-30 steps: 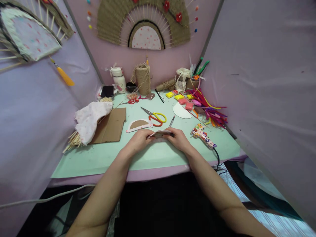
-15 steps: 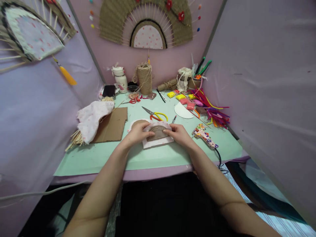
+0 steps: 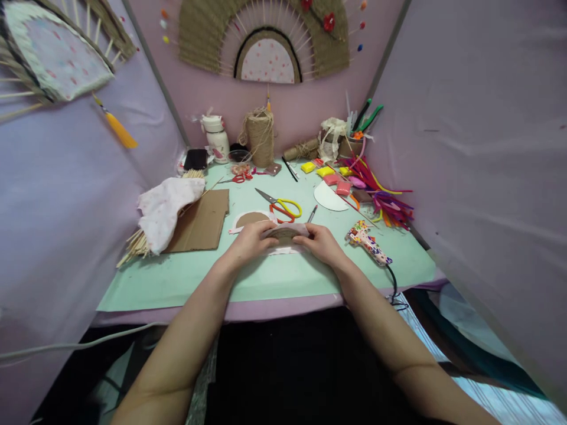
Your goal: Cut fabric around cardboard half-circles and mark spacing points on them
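Between my two hands is a half-round cardboard piece (image 3: pixel 286 234) with white, pink-dotted cloth folded along its curved edge. My left hand (image 3: pixel 253 240) pinches its left side, and my right hand (image 3: pixel 322 242) pinches the right side, thumbs on the near face. Part of the cloth shows below it, and the fingers behind are hidden. Just beyond my left hand lies another half-round cardboard piece (image 3: pixel 252 219) edged with white cloth. Scissors (image 3: pixel 286 206) with yellow and red handles rest open past the held piece. A pen (image 3: pixel 312 213) lies beyond my right hand.
To the right are a patterned glue gun (image 3: pixel 368 243), a white half-circle (image 3: pixel 330 198) and coloured pipe cleaners (image 3: pixel 390 206). At left, dotted cloth (image 3: pixel 166 206) covers sticks beside brown cardboard (image 3: pixel 201 224). A twine spool (image 3: pixel 260 139) and a bottle (image 3: pixel 216 139) stand at the back.
The held piece has tilted, so its face shows narrower and less cloth is visible below it. Both hands keep their grip and have shifted slightly; the view has moved a little.
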A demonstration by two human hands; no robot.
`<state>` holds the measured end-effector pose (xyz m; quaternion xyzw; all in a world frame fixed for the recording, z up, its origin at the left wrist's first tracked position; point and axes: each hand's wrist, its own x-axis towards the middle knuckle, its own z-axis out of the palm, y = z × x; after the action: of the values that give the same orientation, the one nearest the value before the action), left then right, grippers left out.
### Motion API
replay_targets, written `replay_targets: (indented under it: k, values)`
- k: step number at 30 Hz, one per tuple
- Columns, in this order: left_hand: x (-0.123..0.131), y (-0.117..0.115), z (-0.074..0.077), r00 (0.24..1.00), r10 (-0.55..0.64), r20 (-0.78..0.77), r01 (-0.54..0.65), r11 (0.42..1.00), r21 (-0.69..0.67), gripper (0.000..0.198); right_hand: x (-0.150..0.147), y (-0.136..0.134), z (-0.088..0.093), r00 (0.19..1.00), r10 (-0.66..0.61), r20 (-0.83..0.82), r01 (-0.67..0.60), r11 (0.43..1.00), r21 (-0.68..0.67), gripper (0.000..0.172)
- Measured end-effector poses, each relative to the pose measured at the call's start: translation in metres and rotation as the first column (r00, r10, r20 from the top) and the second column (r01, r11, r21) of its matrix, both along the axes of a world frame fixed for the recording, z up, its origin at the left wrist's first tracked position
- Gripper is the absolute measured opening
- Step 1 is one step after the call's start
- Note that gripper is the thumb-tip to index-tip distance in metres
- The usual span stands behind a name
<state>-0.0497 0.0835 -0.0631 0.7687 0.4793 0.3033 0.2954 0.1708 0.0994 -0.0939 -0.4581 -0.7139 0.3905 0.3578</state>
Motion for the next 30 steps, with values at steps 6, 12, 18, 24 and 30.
replay_targets:
  k: [6,12,18,24,30]
  values:
    - [0.003,-0.009,-0.004,0.986,-0.006,-0.166,0.025,0.994,0.111,0.009,0.001,-0.005,-0.002,0.998,0.057,0.025,-0.058,0.998,0.032,0.030]
    - [0.001,-0.010,0.001,0.992,0.001,-0.124,0.005,0.999,0.049,0.013,0.000,-0.005,0.000,1.000,0.022,0.015,-0.022,0.999,0.031,0.028]
    - [-0.006,-0.012,0.016,0.993,-0.001,0.119,0.033,0.965,-0.259,0.030,0.001,-0.012,0.015,0.977,0.079,-0.196,-0.125,0.964,-0.235,0.030]
    - [-0.009,-0.011,0.013,0.988,0.051,0.148,0.010,0.922,-0.386,0.034,0.000,-0.016,0.016,0.946,0.053,-0.319,-0.179,0.908,-0.379,0.032]
    - [-0.008,-0.009,0.005,0.963,0.068,0.262,0.055,0.898,-0.437,0.040,0.001,-0.012,0.011,0.939,0.030,-0.342,-0.170,0.905,-0.389,0.031]
